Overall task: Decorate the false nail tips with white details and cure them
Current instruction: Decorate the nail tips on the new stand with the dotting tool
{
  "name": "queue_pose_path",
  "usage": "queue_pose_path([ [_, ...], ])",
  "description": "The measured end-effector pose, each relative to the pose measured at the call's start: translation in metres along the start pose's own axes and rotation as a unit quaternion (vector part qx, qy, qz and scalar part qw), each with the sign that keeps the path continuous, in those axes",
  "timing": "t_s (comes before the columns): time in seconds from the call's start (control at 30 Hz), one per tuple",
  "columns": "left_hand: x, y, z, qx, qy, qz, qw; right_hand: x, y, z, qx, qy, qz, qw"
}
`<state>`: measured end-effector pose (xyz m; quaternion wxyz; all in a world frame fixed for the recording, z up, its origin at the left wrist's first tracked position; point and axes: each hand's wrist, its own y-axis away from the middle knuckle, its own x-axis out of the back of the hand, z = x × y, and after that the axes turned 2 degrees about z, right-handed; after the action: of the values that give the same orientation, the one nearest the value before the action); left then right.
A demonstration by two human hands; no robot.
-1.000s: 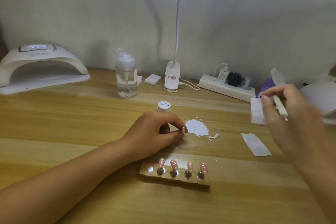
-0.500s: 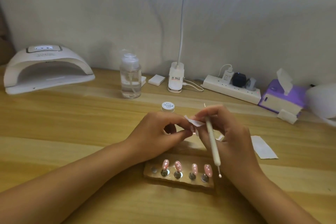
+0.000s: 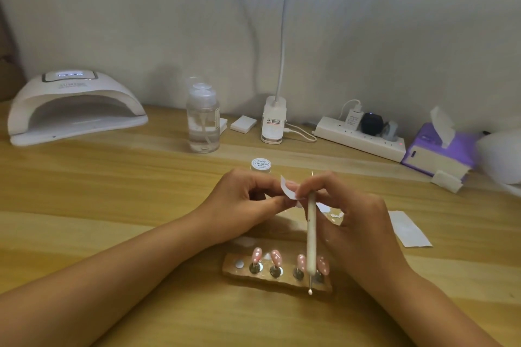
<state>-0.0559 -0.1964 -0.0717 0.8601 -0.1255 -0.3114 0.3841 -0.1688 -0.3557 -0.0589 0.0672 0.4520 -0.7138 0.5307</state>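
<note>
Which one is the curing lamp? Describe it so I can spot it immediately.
Start at the back edge of the wooden table and go to its far left corner. The curing lamp is the big white arched dome there, open-fronted, with a lit display on top, far larger than the clear pump bottle beside it.

Both hands meet above the wooden table (image 3: 98,205): the left hand (image 3: 242,203) pinches a small white paper (image 3: 289,191), the right hand (image 3: 352,217) holds a dotting tool (image 3: 311,236) pointing down. Near them, a wooden holder (image 3: 282,280) carries four pink nail tips (image 3: 257,255) with white dots. A curing lamp (image 3: 73,110) stands far left
</note>
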Motion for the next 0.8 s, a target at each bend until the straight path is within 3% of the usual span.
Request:
queue_pose_path([
  [0.47, -0.001, 0.001, 0.003, 0.035, -0.009, 0.021, 0.999, 0.003, 0.000, 0.001, 0.007, 0.008, -0.001, 1.000],
  [0.6, 0.001, -0.002, 0.000, 0.074, 0.039, 0.082, 0.993, 0.005, 0.001, 0.001, -0.005, -0.010, -0.003, 1.000],
  [0.67, 0.001, -0.002, -0.003, 0.074, 0.038, 0.089, 0.993, 0.011, -0.001, 0.003, -0.053, -0.033, 0.036, 0.997],
  [0.8, -0.001, 0.001, 0.000, 0.028, -0.032, 0.054, 0.998, 0.038, -0.009, 0.024, -0.150, -0.014, 0.214, 0.965],
])
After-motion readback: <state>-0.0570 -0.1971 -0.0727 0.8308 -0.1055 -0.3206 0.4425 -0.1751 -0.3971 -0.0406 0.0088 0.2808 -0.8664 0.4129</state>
